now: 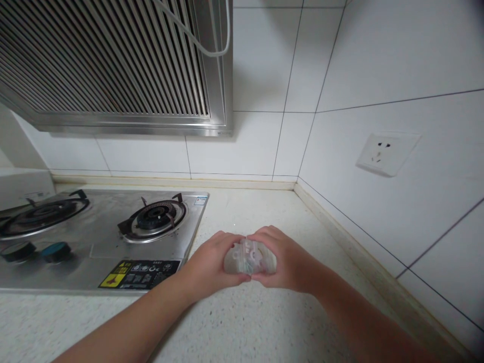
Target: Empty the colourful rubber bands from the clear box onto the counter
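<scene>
Between my two hands is a small clear plastic container (250, 256), its contents too blurred to make out. My left hand (214, 262) wraps its left side, thumb at the near edge and fingers over the far edge. From the right, my right hand (287, 259) grips it the same way, and the fingertips of both hands nearly meet. The container is over the speckled countertop (249, 322); whether it rests on the surface I cannot tell.
A steel gas stove (102, 252) with two burners and knobs lies to the left. Above it hangs a range hood (113, 65) with a looped white cable (215, 53). White tiled walls meet in the corner; a power socket (387, 153) is on the right wall.
</scene>
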The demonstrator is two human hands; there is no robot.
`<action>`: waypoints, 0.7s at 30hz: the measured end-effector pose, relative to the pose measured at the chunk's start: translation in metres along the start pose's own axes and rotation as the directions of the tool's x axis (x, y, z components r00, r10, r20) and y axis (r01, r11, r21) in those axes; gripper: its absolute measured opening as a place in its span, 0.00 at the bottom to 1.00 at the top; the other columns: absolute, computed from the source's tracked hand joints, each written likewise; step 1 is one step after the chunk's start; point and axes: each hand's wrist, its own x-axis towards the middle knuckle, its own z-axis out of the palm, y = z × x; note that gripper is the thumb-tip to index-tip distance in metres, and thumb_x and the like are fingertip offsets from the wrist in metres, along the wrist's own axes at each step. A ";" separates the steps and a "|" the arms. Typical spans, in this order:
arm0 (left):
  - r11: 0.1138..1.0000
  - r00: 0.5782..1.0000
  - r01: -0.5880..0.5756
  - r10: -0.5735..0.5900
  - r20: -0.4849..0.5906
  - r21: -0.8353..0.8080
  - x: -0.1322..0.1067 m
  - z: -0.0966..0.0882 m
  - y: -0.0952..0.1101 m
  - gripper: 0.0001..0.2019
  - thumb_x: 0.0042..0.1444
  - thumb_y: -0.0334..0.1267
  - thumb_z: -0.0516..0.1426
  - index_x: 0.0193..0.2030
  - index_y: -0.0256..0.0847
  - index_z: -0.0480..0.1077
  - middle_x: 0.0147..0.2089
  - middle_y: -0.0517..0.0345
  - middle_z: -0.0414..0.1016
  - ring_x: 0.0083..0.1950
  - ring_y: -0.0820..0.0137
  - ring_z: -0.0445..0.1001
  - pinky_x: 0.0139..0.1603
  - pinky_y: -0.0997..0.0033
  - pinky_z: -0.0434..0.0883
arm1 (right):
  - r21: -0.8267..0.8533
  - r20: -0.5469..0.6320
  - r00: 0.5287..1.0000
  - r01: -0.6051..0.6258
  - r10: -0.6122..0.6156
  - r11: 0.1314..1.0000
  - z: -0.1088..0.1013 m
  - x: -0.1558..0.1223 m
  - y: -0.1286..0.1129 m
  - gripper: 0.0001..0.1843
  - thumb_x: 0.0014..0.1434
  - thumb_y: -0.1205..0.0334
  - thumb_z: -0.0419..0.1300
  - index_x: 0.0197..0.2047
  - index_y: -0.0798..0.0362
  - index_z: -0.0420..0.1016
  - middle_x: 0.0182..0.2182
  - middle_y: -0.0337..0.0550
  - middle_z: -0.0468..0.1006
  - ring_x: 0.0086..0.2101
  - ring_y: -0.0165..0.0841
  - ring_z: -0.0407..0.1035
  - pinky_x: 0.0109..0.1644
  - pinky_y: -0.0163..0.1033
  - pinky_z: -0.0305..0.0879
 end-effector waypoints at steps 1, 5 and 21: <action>1.000 1.000 -0.007 0.007 0.005 0.006 -0.001 -0.001 -0.001 0.32 0.47 0.46 0.69 0.58 0.44 0.67 0.51 0.52 0.75 0.51 0.58 0.71 0.52 0.57 0.69 | -0.008 -0.009 1.000 0.000 -0.001 1.000 0.001 0.000 0.000 0.35 0.47 0.58 0.70 0.58 0.51 0.68 0.45 0.47 0.73 0.44 0.41 0.66 0.48 0.46 0.64; 1.000 0.999 -0.017 0.017 0.037 0.007 -0.002 -0.005 0.000 0.32 0.47 0.46 0.69 0.58 0.43 0.67 0.51 0.51 0.75 0.52 0.58 0.71 0.52 0.57 0.69 | -0.041 0.006 0.999 -0.045 0.045 0.998 0.005 -0.002 -0.002 0.37 0.44 0.59 0.70 0.58 0.54 0.68 0.43 0.48 0.71 0.43 0.41 0.65 0.46 0.46 0.65; 0.999 0.997 -0.004 0.008 0.078 -0.052 -0.003 0.000 0.005 0.30 0.47 0.46 0.69 0.56 0.42 0.68 0.49 0.51 0.75 0.50 0.59 0.72 0.51 0.57 0.69 | -0.084 0.070 0.996 -0.046 0.052 0.995 0.000 -0.007 -0.002 0.35 0.42 0.58 0.71 0.56 0.50 0.72 0.39 0.43 0.72 0.38 0.37 0.66 0.41 0.43 0.65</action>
